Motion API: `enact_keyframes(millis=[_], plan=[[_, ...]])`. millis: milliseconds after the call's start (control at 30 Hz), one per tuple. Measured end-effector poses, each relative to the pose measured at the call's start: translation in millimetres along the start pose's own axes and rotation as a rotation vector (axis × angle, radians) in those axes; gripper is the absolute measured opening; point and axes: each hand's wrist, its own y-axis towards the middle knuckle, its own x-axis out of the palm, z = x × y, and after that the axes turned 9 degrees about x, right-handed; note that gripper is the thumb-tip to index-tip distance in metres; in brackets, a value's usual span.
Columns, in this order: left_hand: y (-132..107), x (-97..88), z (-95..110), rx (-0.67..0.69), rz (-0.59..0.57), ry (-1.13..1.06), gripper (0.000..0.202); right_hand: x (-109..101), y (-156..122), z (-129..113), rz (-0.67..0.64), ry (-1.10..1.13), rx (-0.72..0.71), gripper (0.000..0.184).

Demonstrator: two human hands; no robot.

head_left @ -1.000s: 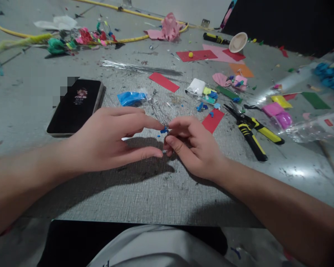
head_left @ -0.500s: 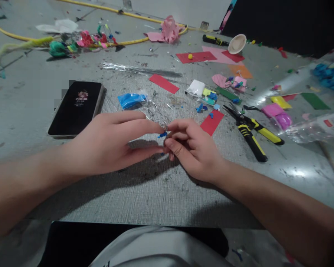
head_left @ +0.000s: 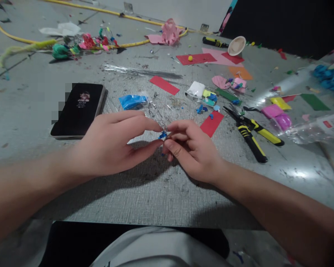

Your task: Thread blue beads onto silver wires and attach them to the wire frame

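A small twisted-wire frame [head_left: 156, 113] rises from between my two hands, with a bit of blue modelling clay [head_left: 163, 135] at its near end. My right hand [head_left: 193, 150] pinches the near end of the wire between thumb and curled fingers, hiding part of it. At the blue clay, the index finger and thumb of my left hand [head_left: 111, 142] close in from above and below. Just beyond my left fingers lies a blue clay packet [head_left: 133, 101]. Another speck of blue shows under my right fingertips.
A phone [head_left: 78, 109] lies at the left. Yellow-and-black pliers [head_left: 252, 137] rest at the right near a clear plastic bottle [head_left: 314, 128]. Loose wires [head_left: 141, 71], red paper strips [head_left: 164, 85], clay packets [head_left: 196, 89] and a paper cup [head_left: 236, 45] are scattered farther back.
My left thumb and index fingertips have drawn slightly left and closer together around the blue clay. More of the clay shows now. My right hand has barely moved.
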Motion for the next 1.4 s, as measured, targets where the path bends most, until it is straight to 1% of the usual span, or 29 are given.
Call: enact_keyframes(millis=[67, 167, 233, 467, 633, 767, 833, 900, 967, 1067, 1133, 1200, 1267, 1333, 1400], plan=[[-0.6, 0.8, 1.4, -0.033, 0.013, 0.003, 0.009, 0.5, 0.0, 0.7, -0.003, 0.004, 0.001, 0.029], [0.2, 1.3, 4.8, -0.119, 0.011, -0.016, 0.013, 1.3, 0.2, 1.5, -0.003, 0.014, -0.006, 0.031], [1.0, 1.8, 6.6, -0.143, 0.013, -0.02, 0.013, 1.6, 0.3, 1.6, 0.002, 0.019, -0.017, 0.031], [0.7, 5.5, 7.4, -0.065, 0.048, 0.068, 0.004, 1.0, 1.1, 2.7, 0.012, -0.017, -0.039, 0.028], [1.5, 6.7, 8.1, -0.089, 0.03, 0.051, 0.005, 1.4, 2.6, 2.3, -0.019, 0.038, -0.043, 0.026], [3.4, 9.4, 5.2, -0.062, 0.066, 0.039, 0.004, 1.5, 4.1, -1.5, -0.024, 0.098, -0.001, 0.025], [3.8, 10.6, 3.9, -0.086, 0.068, 0.057, 0.005, 1.0, 5.8, -3.0, -0.011, 0.143, 0.026, 0.026], [3.6, 10.9, 3.2, -0.136, 0.06, 0.043, 0.007, 0.3, 8.0, -3.3, 0.005, 0.194, 0.056, 0.027], [2.9, 10.6, 2.7, -0.213, 0.045, -0.015, 0.011, -0.5, 10.4, -2.6, 0.022, 0.232, 0.095, 0.03], [1.4, 11.0, -0.4, -0.391, 0.055, -0.165, 0.023, -1.6, 14.2, -0.5, 0.04, 0.274, 0.143, 0.033], [1.3, 12.6, -4.2, -0.534, 0.067, -0.296, 0.034, -2.3, 16.4, 0.8, 0.04, 0.304, 0.16, 0.032], [2.9, 14.4, -7.4, -0.64, 0.075, -0.441, 0.039, -2.7, 18.0, 1.2, 0.036, 0.331, 0.179, 0.03], [6.0, 15.1, -7.5, -0.708, 0.057, -0.599, 0.031, -2.8, 18.8, 0.6, 0.036, 0.36, 0.202, 0.028], [9.8, 14.7, -4.5, -0.785, 0.0, -0.741, 0.019, -2.6, 18.8, -1.3, 0.035, 0.397, 0.221, 0.027], [12.9, 14.1, -0.4, -0.875, -0.051, -0.841, 0.014, -2.1, 18.3, -4.1, 0.031, 0.432, 0.233, 0.026]])
